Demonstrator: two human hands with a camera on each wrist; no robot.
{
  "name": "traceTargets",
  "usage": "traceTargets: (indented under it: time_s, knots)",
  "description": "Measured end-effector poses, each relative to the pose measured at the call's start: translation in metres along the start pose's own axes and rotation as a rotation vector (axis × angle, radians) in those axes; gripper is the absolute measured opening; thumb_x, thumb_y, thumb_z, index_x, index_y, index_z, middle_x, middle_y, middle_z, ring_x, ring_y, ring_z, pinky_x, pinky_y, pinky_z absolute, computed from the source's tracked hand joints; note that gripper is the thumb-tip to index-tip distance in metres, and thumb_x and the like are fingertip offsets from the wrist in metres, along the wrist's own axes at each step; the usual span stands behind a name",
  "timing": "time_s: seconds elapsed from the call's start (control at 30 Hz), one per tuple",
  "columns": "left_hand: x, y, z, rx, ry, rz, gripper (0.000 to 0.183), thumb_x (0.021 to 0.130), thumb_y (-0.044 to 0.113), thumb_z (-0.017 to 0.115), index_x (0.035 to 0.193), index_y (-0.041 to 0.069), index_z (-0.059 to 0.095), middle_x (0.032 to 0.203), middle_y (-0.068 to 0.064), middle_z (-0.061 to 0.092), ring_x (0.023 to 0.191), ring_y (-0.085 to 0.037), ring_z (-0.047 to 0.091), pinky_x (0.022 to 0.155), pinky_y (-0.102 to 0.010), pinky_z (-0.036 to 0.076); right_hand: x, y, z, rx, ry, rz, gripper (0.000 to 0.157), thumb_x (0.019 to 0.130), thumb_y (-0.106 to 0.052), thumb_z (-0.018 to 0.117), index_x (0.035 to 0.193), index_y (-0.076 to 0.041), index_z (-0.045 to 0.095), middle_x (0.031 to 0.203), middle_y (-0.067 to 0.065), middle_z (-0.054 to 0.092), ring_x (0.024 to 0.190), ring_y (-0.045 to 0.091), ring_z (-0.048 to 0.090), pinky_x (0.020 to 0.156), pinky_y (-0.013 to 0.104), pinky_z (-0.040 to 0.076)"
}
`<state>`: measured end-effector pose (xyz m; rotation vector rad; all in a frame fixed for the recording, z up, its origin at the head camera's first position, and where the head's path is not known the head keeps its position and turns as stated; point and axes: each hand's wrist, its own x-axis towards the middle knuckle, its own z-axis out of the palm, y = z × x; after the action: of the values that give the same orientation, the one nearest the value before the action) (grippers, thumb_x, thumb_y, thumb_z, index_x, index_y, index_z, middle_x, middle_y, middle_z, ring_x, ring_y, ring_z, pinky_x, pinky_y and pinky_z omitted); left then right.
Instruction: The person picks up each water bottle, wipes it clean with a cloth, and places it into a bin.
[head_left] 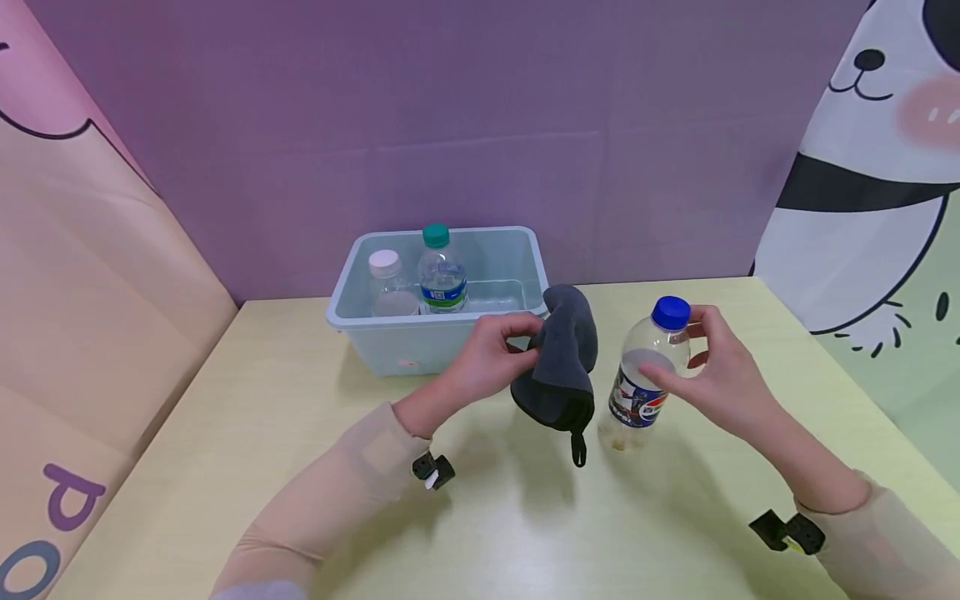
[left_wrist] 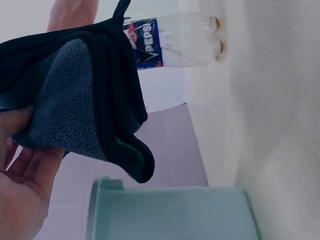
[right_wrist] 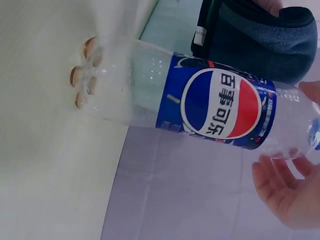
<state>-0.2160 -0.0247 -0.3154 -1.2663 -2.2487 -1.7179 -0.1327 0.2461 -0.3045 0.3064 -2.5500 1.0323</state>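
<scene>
My left hand (head_left: 491, 354) pinches a dark grey fleecy cloth (head_left: 562, 358) with black edging and a hanging loop, held above the table in front of the bin. Its thumb and fingers (left_wrist: 42, 167) also show on the cloth in the left wrist view. At the right, my right hand (head_left: 723, 379) holds the upper part of a clear Pepsi bottle (head_left: 637, 396) with a blue cap, thumb on one side and fingers on the other. The bottle leans slightly, its base at the tabletop. Its label (right_wrist: 215, 102) faces the right wrist camera.
Behind the hands, a light blue plastic bin (head_left: 405, 342) stands near the table's back edge. Inside are a white-capped bottle (head_left: 393, 292) and a green-capped bottle (head_left: 442, 279). A purple backdrop (head_left: 480, 125) rises behind the pale table (head_left: 540, 550).
</scene>
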Motion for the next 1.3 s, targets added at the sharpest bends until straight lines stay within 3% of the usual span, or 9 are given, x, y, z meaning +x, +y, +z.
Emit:
traceTargets:
  time_s: [0.1,0.47,0.63,0.77,1.1,1.3]
  knots:
    - [0.005,0.004,0.001,0.000,-0.010,0.027,0.014,0.087,-0.007,0.066,0.099,-0.004,0.071,0.102,-0.013,0.068,0.096,-0.020,0.061,0.074,-0.028,0.057,0.001,0.003,-0.003,0.045,-0.034,-0.029,0.062,0.082,-0.007,0.076,0.131,0.002,0.040,0.116,0.016,0.054,0.104,0.028,0.050,0.072,0.014,0.044]
    - [0.029,0.023,0.010,0.050,-0.054,0.100,0.019,0.087,-0.006,0.066,0.105,-0.001,0.071,0.107,-0.009,0.066,0.100,-0.014,0.061,0.071,-0.025,0.056,0.005,0.012,-0.010,0.162,-0.134,-0.081,0.059,0.081,0.002,0.073,0.132,0.001,0.043,0.116,0.016,0.057,0.102,0.000,0.049,0.075,0.018,0.049]
    - [0.041,0.022,0.020,0.068,-0.084,0.086,0.020,0.087,-0.007,0.065,0.106,-0.002,0.070,0.105,-0.010,0.066,0.098,-0.015,0.062,0.073,-0.022,0.055,0.006,0.015,-0.011,0.185,-0.158,-0.091,0.057,0.081,0.003,0.073,0.131,0.001,0.044,0.116,0.018,0.057,0.102,0.001,0.050,0.076,0.018,0.049]
    - [0.047,0.019,0.031,0.064,-0.121,0.064,0.021,0.089,-0.006,0.065,0.109,-0.002,0.068,0.105,-0.012,0.066,0.097,-0.017,0.062,0.073,-0.021,0.055,0.008,0.017,-0.011,0.192,-0.161,-0.101,0.055,0.080,0.004,0.073,0.128,0.002,0.046,0.114,0.012,0.057,0.102,0.003,0.051,0.076,0.018,0.050]
    - [0.044,0.012,0.046,-0.045,-0.168,0.064,0.049,0.085,0.000,0.073,0.132,-0.002,0.057,0.127,-0.014,0.059,0.112,-0.015,0.055,0.075,-0.022,0.055,0.009,0.020,-0.013,0.256,-0.152,-0.127,0.053,0.077,0.014,0.070,0.123,0.004,0.047,0.103,-0.007,0.053,0.097,0.006,0.052,0.074,0.020,0.052]
    - [0.045,0.008,0.049,-0.048,-0.102,0.114,0.028,0.086,-0.004,0.069,0.114,-0.005,0.067,0.113,-0.015,0.065,0.109,-0.014,0.060,0.070,-0.023,0.056,0.009,0.019,-0.013,0.255,-0.155,-0.163,0.054,0.076,0.014,0.071,0.123,0.004,0.047,0.108,-0.009,0.055,0.099,0.005,0.054,0.074,0.020,0.053]
